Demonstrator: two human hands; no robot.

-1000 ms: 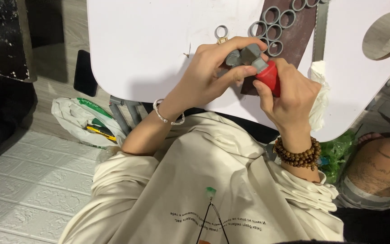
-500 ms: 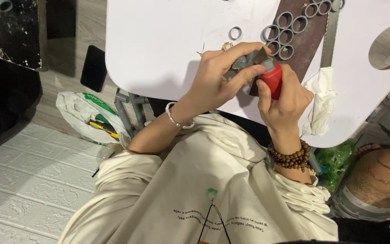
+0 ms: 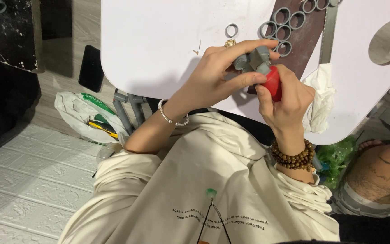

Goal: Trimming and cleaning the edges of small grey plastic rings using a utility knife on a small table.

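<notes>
Left hand (image 3: 213,79) grips a grey pipe fitting (image 3: 253,61); right hand (image 3: 285,101) clasps its red knob (image 3: 274,83), above the white table's (image 3: 159,40) near edge. Grey rings (image 3: 287,25) lie at the far edge; a plastic bag (image 3: 84,115) with tools lies on the floor.

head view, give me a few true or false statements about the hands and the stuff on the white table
1. The left hand grips a grey pipe fitting. True.
2. The right hand holds a blue handle. False: the handle it holds is red.
3. Grey rings lie on a dark brown strip on the white table. True.
4. The right wrist is bare. False: it wears a brown bead bracelet.
5. One grey ring lies alone on the table, apart from the strip. True.
6. The crumpled white cloth lies on the floor. False: it lies at the table's edge, beside the right hand.
</notes>
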